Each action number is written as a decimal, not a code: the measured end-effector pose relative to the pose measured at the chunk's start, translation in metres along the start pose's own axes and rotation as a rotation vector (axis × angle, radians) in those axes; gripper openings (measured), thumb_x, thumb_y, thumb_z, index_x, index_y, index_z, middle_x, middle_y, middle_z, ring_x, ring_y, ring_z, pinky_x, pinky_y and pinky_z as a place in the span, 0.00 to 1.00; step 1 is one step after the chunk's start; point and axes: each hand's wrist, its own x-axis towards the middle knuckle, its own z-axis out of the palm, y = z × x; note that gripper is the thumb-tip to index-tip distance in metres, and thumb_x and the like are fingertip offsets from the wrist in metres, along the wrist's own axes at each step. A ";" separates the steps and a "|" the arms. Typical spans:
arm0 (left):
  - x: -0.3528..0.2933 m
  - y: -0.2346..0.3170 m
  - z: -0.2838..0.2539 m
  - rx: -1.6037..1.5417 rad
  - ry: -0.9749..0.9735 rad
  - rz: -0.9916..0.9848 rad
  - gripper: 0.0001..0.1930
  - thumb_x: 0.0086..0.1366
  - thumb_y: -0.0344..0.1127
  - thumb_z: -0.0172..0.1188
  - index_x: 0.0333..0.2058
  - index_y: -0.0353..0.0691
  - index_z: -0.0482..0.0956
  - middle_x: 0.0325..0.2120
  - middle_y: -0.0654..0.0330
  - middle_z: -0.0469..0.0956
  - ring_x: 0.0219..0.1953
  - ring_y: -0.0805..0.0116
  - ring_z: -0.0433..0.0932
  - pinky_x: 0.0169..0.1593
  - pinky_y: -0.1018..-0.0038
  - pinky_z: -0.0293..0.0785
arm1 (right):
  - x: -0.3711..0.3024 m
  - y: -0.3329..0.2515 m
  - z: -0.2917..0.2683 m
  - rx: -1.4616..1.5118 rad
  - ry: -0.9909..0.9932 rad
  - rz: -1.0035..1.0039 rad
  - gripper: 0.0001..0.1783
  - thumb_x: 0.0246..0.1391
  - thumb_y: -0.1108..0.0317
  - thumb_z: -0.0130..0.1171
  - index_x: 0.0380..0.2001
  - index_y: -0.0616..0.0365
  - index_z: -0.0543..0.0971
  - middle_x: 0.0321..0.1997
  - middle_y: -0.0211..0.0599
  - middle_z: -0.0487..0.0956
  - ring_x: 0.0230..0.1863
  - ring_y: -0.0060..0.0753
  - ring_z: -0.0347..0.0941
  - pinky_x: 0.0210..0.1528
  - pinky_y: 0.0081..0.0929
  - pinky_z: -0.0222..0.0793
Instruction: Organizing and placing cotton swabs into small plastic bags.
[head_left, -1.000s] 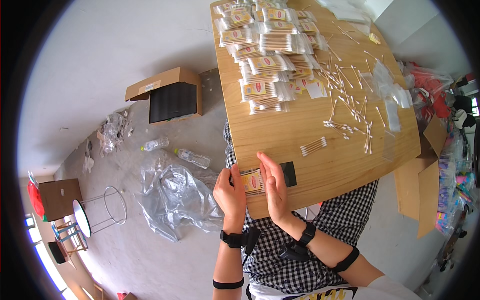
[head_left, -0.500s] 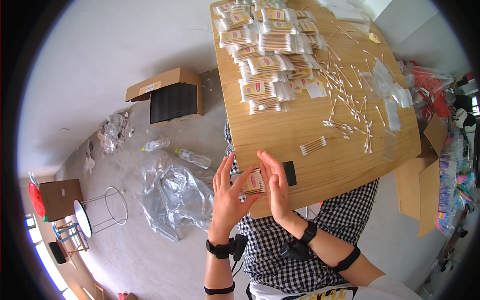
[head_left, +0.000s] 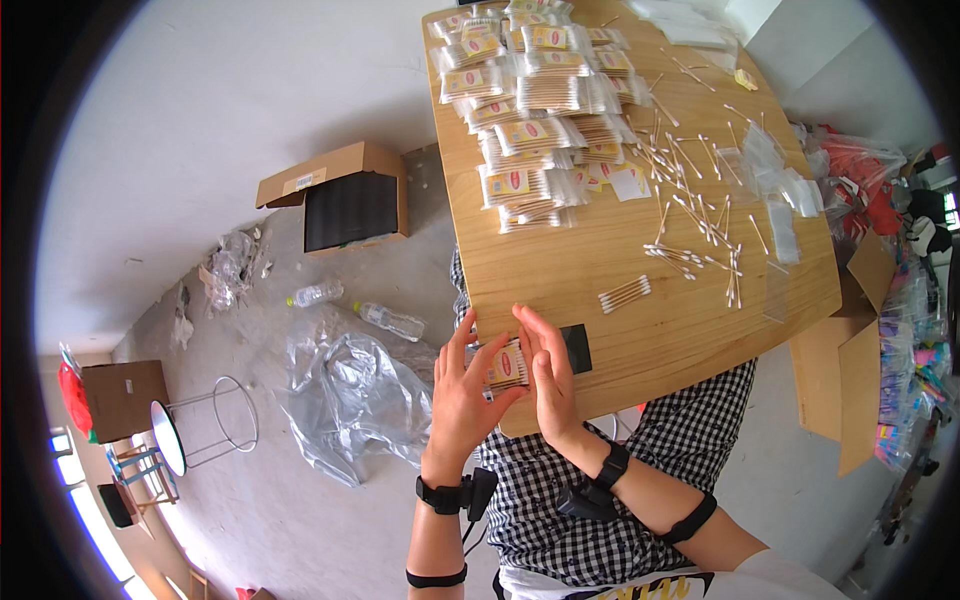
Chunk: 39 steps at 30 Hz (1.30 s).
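At the table's near left corner lies a small clear packet of cotton swabs [head_left: 507, 366] with a yellow and red label. My left hand [head_left: 462, 385] holds it from the left side, index finger and thumb on either side of it, the other fingers partly spread. Along the packet's right end, my right hand [head_left: 550, 385] stands on edge, fingers stretched out; whether it touches the swab tips I cannot tell. A flat dark green rectangle [head_left: 577, 348] lies just right of that hand. Farther off sits a small loose row of cotton swabs [head_left: 625, 293].
Filled swab packets [head_left: 530, 185] are heaped at the table's far left. Loose swabs [head_left: 705, 220] scatter toward the right, beside empty clear bags [head_left: 775, 170]. On the floor are a cardboard box [head_left: 355, 200], plastic bottles [head_left: 390, 320] and a crumpled clear sheet [head_left: 350, 400].
Both hands keep nearly the same pose around the packet. The view has shifted slightly; nothing else has visibly moved.
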 end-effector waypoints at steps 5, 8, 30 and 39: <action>-0.002 -0.006 -0.005 -0.061 0.075 -0.054 0.32 0.46 0.33 0.76 0.53 0.42 0.77 0.62 0.51 0.65 0.59 0.54 0.69 0.59 0.61 0.68 | -0.008 -0.011 -0.011 0.038 0.020 0.056 0.33 0.70 0.48 0.42 0.66 0.63 0.58 0.68 0.48 0.61 0.72 0.38 0.54 0.73 0.42 0.50; -0.009 -0.024 -0.007 -0.280 0.135 -0.238 0.27 0.53 0.33 0.72 0.53 0.39 0.77 0.51 0.55 0.75 0.51 0.64 0.72 0.53 0.68 0.69 | -0.020 -0.025 -0.021 0.127 0.016 0.147 0.28 0.71 0.51 0.41 0.61 0.62 0.61 0.61 0.45 0.66 0.67 0.35 0.61 0.68 0.43 0.61; -0.010 -0.031 0.003 -0.717 0.095 -0.492 0.18 0.61 0.24 0.65 0.50 0.34 0.77 0.28 0.68 0.77 0.27 0.85 0.71 0.28 0.86 0.68 | -0.004 -0.030 -0.029 0.031 -0.077 0.231 0.30 0.71 0.45 0.37 0.59 0.62 0.63 0.57 0.45 0.69 0.65 0.38 0.65 0.67 0.49 0.63; -0.010 -0.032 0.003 -0.708 0.089 -0.494 0.18 0.61 0.25 0.65 0.49 0.33 0.77 0.28 0.67 0.77 0.26 0.85 0.71 0.27 0.86 0.68 | 0.003 -0.026 -0.032 0.060 -0.107 0.267 0.29 0.71 0.47 0.36 0.59 0.61 0.64 0.58 0.44 0.69 0.64 0.36 0.65 0.65 0.49 0.65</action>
